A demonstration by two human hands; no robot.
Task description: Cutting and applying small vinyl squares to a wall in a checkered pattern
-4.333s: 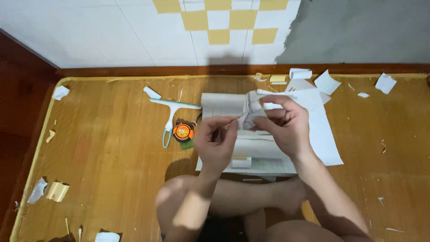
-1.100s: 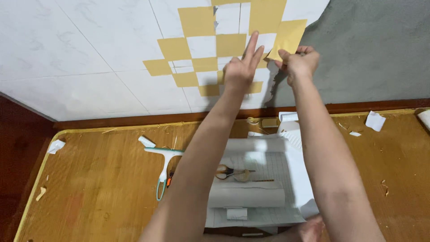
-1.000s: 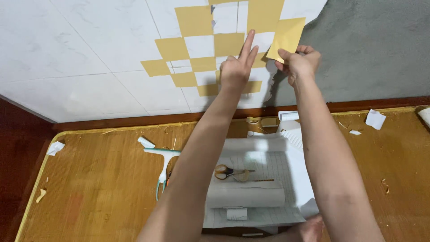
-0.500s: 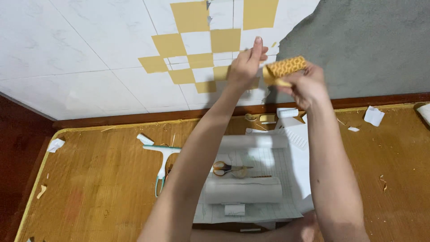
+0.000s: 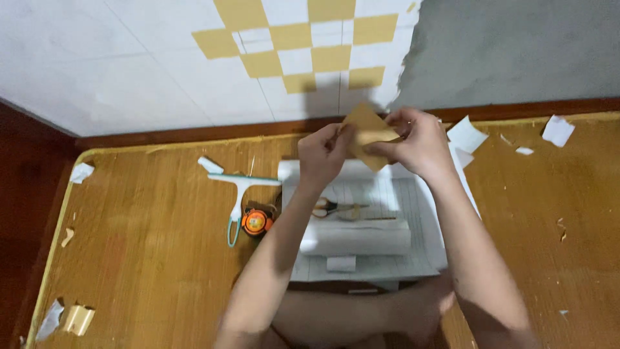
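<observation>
Both arms bare from wrist up to frame edge, no sleeves visible. Left hand point(image 5: 321, 153) and right hand point(image 5: 413, 142) bare: no gloves, rings, watch or wristbands seen. Bare legs at bottom of frame, knee and shin showing, no trouser fabric visible. Fingernails short, unpainted as far as can be told.

yellow square point(image 5: 369, 132) partly hidden by fingers point(image 5: 394, 139)
</observation>
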